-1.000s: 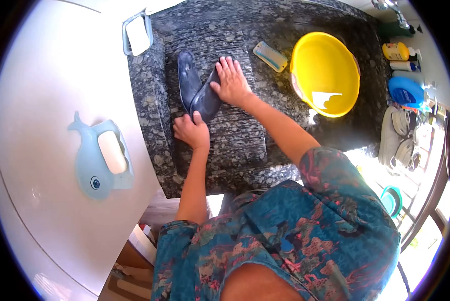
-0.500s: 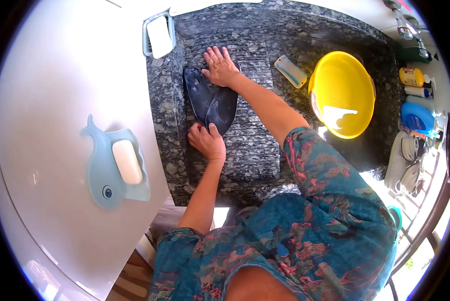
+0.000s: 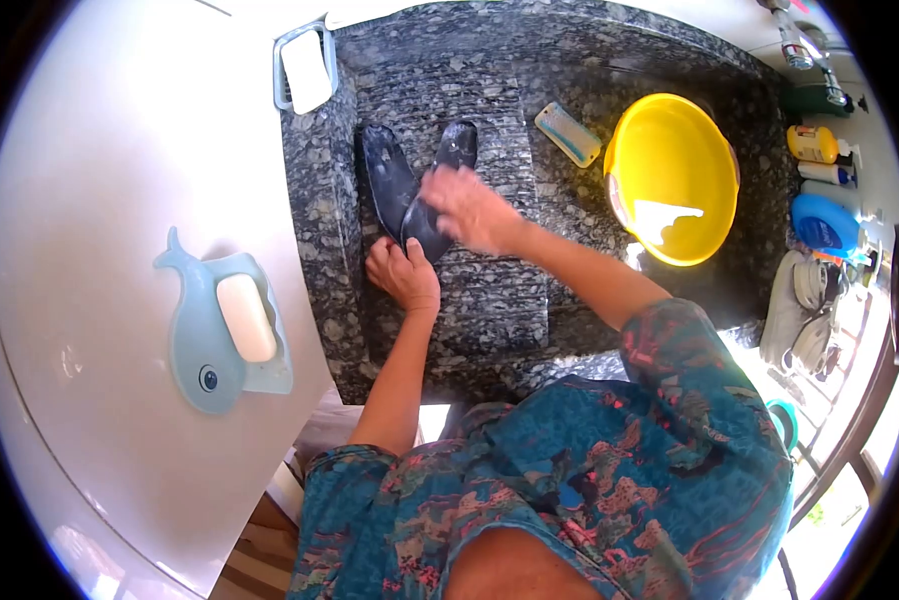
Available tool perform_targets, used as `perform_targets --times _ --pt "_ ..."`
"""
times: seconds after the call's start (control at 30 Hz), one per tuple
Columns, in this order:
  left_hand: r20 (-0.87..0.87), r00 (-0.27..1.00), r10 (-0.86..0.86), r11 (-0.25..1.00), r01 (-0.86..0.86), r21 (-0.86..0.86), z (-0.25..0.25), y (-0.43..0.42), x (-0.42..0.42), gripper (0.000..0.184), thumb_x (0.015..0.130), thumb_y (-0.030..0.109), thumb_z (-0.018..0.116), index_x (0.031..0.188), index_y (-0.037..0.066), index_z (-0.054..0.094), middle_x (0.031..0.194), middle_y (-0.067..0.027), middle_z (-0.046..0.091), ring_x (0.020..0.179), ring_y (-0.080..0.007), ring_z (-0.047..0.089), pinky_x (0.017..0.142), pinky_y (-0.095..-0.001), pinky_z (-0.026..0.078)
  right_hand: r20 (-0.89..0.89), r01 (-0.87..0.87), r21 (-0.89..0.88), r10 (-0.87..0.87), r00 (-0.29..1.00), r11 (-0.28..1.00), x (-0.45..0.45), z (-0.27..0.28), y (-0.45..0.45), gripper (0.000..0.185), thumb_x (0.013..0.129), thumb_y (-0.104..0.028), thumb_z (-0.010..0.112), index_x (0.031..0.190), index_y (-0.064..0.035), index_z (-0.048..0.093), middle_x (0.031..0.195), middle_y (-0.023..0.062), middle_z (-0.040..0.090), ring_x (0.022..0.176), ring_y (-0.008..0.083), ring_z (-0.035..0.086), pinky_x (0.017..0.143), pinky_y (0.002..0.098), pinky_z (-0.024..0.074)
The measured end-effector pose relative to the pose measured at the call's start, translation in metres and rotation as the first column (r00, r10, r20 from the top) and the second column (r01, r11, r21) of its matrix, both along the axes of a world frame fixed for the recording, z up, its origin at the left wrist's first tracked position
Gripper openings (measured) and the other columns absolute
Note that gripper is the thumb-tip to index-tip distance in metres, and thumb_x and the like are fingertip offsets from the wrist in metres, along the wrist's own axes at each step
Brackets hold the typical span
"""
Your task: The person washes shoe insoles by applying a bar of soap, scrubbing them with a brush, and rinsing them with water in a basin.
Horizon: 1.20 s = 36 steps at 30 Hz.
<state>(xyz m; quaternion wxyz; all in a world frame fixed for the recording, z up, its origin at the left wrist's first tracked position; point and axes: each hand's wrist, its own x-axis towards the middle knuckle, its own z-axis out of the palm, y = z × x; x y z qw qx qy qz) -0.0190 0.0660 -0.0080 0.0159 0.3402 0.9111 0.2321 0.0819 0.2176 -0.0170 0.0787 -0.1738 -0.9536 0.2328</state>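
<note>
Two dark, wet, sole-shaped pieces that look like insoles lie on the ribbed granite washboard [image 3: 489,290], their near ends together and their far ends apart. The left insole [image 3: 387,175] lies fully flat. Across the middle of the right insole [image 3: 456,145] passes my right hand [image 3: 472,212], smeared by motion, its fingers stretched out and apparently holding nothing. My left hand [image 3: 405,275] pinches the near ends, thumb on top; the fingers beneath are partly hidden.
To the right are a scrubbing brush or grater-like piece [image 3: 568,134] and a yellow basin [image 3: 674,180]. A whale-shaped dish [image 3: 197,330] with a soap bar [image 3: 246,318] is on the white surface at left. Another soap bar [image 3: 306,72], bottles [image 3: 825,225] and shoes [image 3: 799,310] stand around.
My right hand has moved from the far ends of the insoles back toward me, onto the middle of the right one. My left hand keeps its hold. The view has shifted slightly.
</note>
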Motion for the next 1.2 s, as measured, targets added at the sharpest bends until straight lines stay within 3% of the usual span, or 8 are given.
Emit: perform_targets --times 0.2,0.33,0.47,0.73,0.93,1.1,1.17,1.2 --pt "-0.040 0.999 -0.020 0.999 0.022 0.043 -0.007 -0.004 -0.003 0.034 0.085 0.027 0.057 0.080 -0.006 0.063 0.108 -0.0136 0.057 0.103 -0.0355 0.048 0.093 -0.0497 0.036 0.317 0.200 0.224 -0.266 0.911 0.954 -0.029 0.012 0.006 0.060 0.099 -0.040 0.037 0.144 0.0000 0.034 0.154 0.0173 0.027 0.145 0.0305 0.020 0.117 0.0539 0.0128" --pt "-0.064 0.998 -0.028 0.996 0.033 0.079 -0.013 -0.003 -0.003 0.034 0.085 0.027 0.057 0.079 -0.006 0.063 0.108 -0.0141 0.057 0.103 -0.0357 0.048 0.093 -0.0501 0.036 0.165 -0.101 -0.070 0.112 0.980 0.992 0.005 0.026 -0.026 0.065 0.099 -0.045 0.034 0.146 -0.0002 0.032 0.156 0.0169 0.024 0.146 0.0301 0.018 0.118 0.0477 0.0119" --pt "-0.026 0.998 -0.059 0.998 0.060 0.022 -0.004 -0.002 0.001 0.033 0.084 0.026 0.058 0.079 -0.006 0.062 0.110 -0.0138 0.056 0.104 -0.0356 0.047 0.095 -0.0498 0.034 0.074 0.204 0.326 -0.240 0.968 0.923 -0.025 -0.022 0.057 0.058 0.100 -0.040 0.037 0.143 -0.0006 0.038 0.151 0.0163 0.033 0.144 0.0302 0.023 0.116 0.0529 0.0145" --pt "0.093 0.964 -0.248 0.966 0.239 0.100 -0.008 -0.013 -0.007 0.034 0.084 0.027 0.059 0.080 -0.006 0.061 0.112 -0.0152 0.055 0.106 -0.0378 0.045 0.097 -0.0512 0.032 0.204 -0.147 -0.017 0.147 0.968 0.989 -0.086 -0.020 0.063 0.061 0.100 -0.046 0.032 0.142 -0.0010 0.040 0.152 0.0126 0.034 0.145 0.0301 0.020 0.116 0.0545 0.0121" --pt "0.079 0.969 -0.234 0.971 0.229 0.076 -0.007 -0.008 -0.006 0.033 0.085 0.028 0.059 0.082 -0.005 0.062 0.114 -0.0150 0.055 0.110 -0.0380 0.045 0.098 -0.0508 0.032 0.149 0.217 0.027 -0.219 0.964 0.976 -0.166 -0.054 0.089 0.066 0.099 -0.048 0.034 0.146 -0.0015 0.032 0.155 0.0136 0.026 0.146 0.0301 0.016 0.118 0.0509 0.0103" --pt "0.086 0.976 -0.203 0.979 0.201 0.025 -0.005 -0.011 -0.004 0.035 0.085 0.030 0.059 0.081 -0.005 0.062 0.112 -0.0137 0.055 0.110 -0.0366 0.045 0.099 -0.0499 0.032 -0.064 -0.157 -0.061 0.153 0.986 0.986 -0.115 -0.037 0.080 0.058 0.094 -0.039 0.046 0.133 0.0027 0.048 0.144 0.0186 0.042 0.132 0.0353 0.037 0.111 0.0458 0.0276" --pt "0.065 0.980 -0.187 0.982 0.186 0.013 -0.010 -0.009 -0.004 0.036 0.084 0.030 0.059 0.079 -0.006 0.061 0.112 -0.0136 0.054 0.110 -0.0368 0.045 0.098 -0.0497 0.032 0.179 -0.261 -0.311 0.326 0.928 0.914 -0.082 0.003 0.077 0.054 0.094 -0.036 0.047 0.128 0.0062 0.051 0.138 0.0227 0.047 0.127 0.0375 0.044 0.110 0.0446 0.0310" --pt "0.087 0.977 -0.193 0.981 0.193 0.003 -0.009 -0.009 -0.004 0.035 0.084 0.029 0.059 0.083 -0.006 0.061 0.111 -0.0136 0.054 0.110 -0.0365 0.044 0.098 -0.0489 0.032 0.078 -0.081 -0.451 0.130 0.988 0.889 -0.058 0.019 0.052 0.050 0.093 -0.031 0.050 0.124 0.0093 0.052 0.132 0.0257 0.051 0.123 0.0401 0.047 0.109 0.0448 0.0333"
